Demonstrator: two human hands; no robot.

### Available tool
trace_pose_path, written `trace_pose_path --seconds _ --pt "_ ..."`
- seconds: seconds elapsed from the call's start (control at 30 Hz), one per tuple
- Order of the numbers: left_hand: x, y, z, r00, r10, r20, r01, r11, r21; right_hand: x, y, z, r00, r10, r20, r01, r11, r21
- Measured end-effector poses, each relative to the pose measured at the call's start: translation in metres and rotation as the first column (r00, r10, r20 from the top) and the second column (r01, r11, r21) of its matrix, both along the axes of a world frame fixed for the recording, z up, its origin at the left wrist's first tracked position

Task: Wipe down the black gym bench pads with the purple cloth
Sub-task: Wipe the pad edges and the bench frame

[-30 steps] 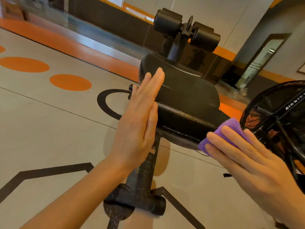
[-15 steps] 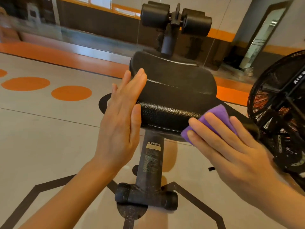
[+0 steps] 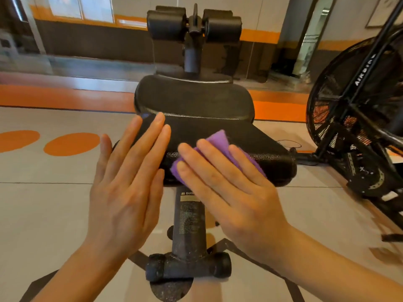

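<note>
Head view: right hand [image 3: 231, 192] flat, fingers straight, pressing purple cloth [image 3: 218, 141] on near bench pad [image 3: 250, 138]. Left hand [image 3: 126, 188] flat, fingers straight and together, against pad's 9 o'clock edge. Air bike [image 3: 357, 118] at 3 o'clock.

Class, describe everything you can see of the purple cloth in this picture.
The purple cloth is small, soft and fuzzy-looking, bunched or folded under the right hand, whose flat fingers press it against the near edge of the black bench pad. Only its corners show beyond the fingers. The left hand lies beside it, not touching it.
</note>
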State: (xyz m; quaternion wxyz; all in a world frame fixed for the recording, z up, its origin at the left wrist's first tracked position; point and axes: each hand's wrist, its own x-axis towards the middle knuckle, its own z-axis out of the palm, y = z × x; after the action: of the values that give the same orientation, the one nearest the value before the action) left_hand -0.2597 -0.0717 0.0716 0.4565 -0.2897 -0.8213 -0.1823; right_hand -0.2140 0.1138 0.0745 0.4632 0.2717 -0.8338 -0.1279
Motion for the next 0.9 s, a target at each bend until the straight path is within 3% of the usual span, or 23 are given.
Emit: trace_pose_path --seconds 0.07,0.17,0.27,0.37,0.43,0.53,0.6,0.67,0.73,0.8,0.87,0.9 --pt "0.0 -0.001 -0.001 1.0 0.01 -0.005 -0.01 0.999 -0.035 -0.004 -0.004 0.008 0.999 0.05 0.02 -0.051 0.998 0.044" --pt "0.002 -0.005 0.001 1.0 0.018 0.004 -0.018 0.997 -0.07 0.014 0.058 -0.002 0.999 -0.045 -0.016 0.047 0.991 0.125" --pt "0.005 -0.002 0.002 1.0 0.026 0.016 -0.025 0.999 -0.041 0.032 0.092 -0.015 0.992 -0.129 0.008 0.128 0.991 0.039" --pt "0.005 0.003 0.0 0.999 0.038 0.03 -0.038 0.999 0.005 0.011 0.045 -0.013 0.998 -0.028 -0.049 0.024 0.997 -0.078" --pt "0.007 0.003 0.0 0.998 0.037 0.046 -0.037 0.999 0.004 0.0 0.017 -0.008 0.996 0.068 -0.06 -0.072 0.995 -0.074" --pt "0.01 -0.005 0.003 0.995 0.054 0.082 -0.048 0.996 -0.077 0.005 0.038 -0.009 0.997 0.055 -0.054 -0.057 0.998 -0.02" --pt "0.014 -0.004 0.01 0.992 0.058 0.113 -0.044 0.991 -0.124 0.019 0.069 -0.022 1.0 0.025 -0.003 -0.025 0.992 -0.128" --pt "0.021 0.014 0.021 0.992 0.056 0.112 -0.038 0.987 -0.154 0.028 0.081 -0.033 0.998 0.043 0.037 -0.028 0.943 -0.333" --pt "0.025 0.044 0.036 0.994 0.007 0.112 0.014 0.982 -0.189 0.027 0.081 -0.035 0.987 0.145 0.075 -0.065 0.773 -0.632" --pt "0.029 0.076 0.051 0.992 -0.026 0.126 0.054 0.972 -0.229 0.03 0.074 -0.029 0.951 0.308 -0.014 -0.142 0.398 -0.906" --pt "0.026 0.1 0.057 0.993 -0.007 0.121 0.041 0.959 -0.281 0.035 0.066 -0.029 0.945 0.316 -0.084 -0.096 0.023 -0.995" --pt "0.024 0.109 0.061 0.992 0.015 0.127 0.023 0.956 -0.294 0.029 0.06 -0.032 0.963 0.266 -0.028 -0.032 0.011 -0.999"
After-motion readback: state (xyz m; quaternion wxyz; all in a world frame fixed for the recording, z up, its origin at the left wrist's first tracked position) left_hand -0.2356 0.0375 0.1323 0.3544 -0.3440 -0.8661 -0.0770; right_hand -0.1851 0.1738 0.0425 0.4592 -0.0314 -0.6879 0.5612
